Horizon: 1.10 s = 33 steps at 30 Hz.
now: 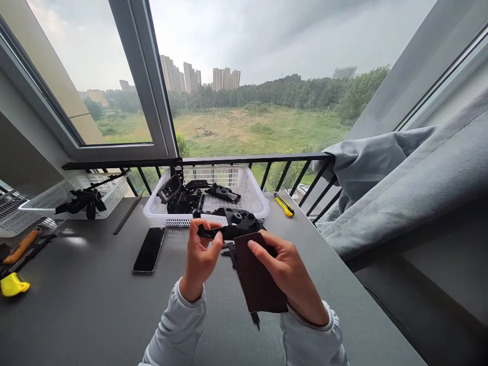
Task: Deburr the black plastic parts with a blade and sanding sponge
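My left hand [202,254] is closed around the left end of a black plastic part [238,219], which has a round boss on its top. In my right hand [290,267] is a dark brown rectangular sheet that looks like sandpaper [261,279], pinched with the thumb on its face. The sheet's upper edge meets or overlaps the near side of the plastic part; whether they touch I cannot tell. Partly hidden beneath the sheet, a dark caliper [229,250] lies on the grey table [114,315].
Behind my hands, a white basket [253,195] holds several black plastic parts [186,198]. A phone [149,250] and a dark strip [127,216] lie left; a yellow utility knife [284,205] lies right. Another basket [114,195], an orange-handled tool [23,246] and a yellow object [14,285] are far left.
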{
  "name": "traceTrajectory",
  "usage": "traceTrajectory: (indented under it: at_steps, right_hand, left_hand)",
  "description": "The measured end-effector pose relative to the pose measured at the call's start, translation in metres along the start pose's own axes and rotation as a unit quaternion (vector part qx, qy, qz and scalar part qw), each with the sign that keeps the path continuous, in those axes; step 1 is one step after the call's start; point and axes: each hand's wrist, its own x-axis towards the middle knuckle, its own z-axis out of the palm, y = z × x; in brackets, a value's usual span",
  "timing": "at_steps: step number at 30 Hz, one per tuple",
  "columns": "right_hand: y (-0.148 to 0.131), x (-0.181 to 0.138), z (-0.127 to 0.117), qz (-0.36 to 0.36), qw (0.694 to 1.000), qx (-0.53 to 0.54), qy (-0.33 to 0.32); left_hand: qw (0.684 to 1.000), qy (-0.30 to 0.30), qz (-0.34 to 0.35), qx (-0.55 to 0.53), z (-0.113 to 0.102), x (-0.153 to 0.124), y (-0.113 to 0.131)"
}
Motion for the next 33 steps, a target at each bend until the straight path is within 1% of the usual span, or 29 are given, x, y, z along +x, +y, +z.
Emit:
traceTrajectory:
  at_steps: [3, 6, 10, 13, 15, 17, 19, 21, 24, 26, 29, 33]
  right_hand:
    - [-0.001, 0.001, 0.002, 0.022, 1.0, 0.02, 0.002]
    - [-0.001, 0.002, 0.008, 0.027, 0.998, 0.05, 0.026]
    - [0.0, 0.0, 0.014, 0.041, 0.985, 0.158, 0.051]
    - [0.002, -0.002, 0.016, 0.04, 0.976, 0.203, 0.065]
    - [0.003, -0.002, 0.017, 0.022, 0.979, 0.189, 0.072]
    - [0.002, -0.002, 0.018, -0.01, 0.985, 0.156, 0.075]
    - [0.001, -0.001, 0.018, -0.043, 0.989, 0.114, 0.077]
    - [-0.002, 0.0, 0.018, -0.055, 0.993, 0.079, 0.063]
    - [-0.003, 0.001, 0.016, -0.029, 0.997, 0.065, 0.039]
    - [-0.002, 0.002, 0.015, -0.015, 0.997, 0.065, 0.041]
    - [0.002, 0.003, 0.012, -0.014, 0.997, 0.044, 0.066]
    - [0.005, 0.002, 0.011, -0.055, 0.991, -0.018, 0.117]
  left_hand:
    - [0.999, 0.03, -0.005, -0.019, 0.001, 0.002, 0.001]
    - [0.998, 0.049, -0.006, -0.038, 0.002, 0.002, 0.001]
    - [0.996, 0.075, 0.008, -0.043, 0.005, 0.003, -0.002]
    - [0.995, 0.069, -0.016, -0.067, 0.006, 0.003, -0.001]
    - [0.994, 0.058, -0.051, -0.072, 0.007, 0.004, 0.001]
    - [0.994, 0.041, -0.078, -0.062, 0.007, 0.004, 0.003]
    - [0.993, 0.009, -0.099, -0.059, 0.008, 0.005, 0.003]
    - [0.992, -0.019, -0.107, -0.068, 0.008, 0.006, 0.003]
    - [0.994, -0.021, -0.083, -0.062, 0.009, 0.005, 0.003]
    - [0.997, -0.022, -0.06, -0.046, 0.009, 0.005, 0.002]
    - [0.999, -0.024, -0.017, -0.031, 0.007, 0.003, 0.0]
    - [0.999, -0.051, 0.017, 0.003, 0.003, -0.001, -0.008]
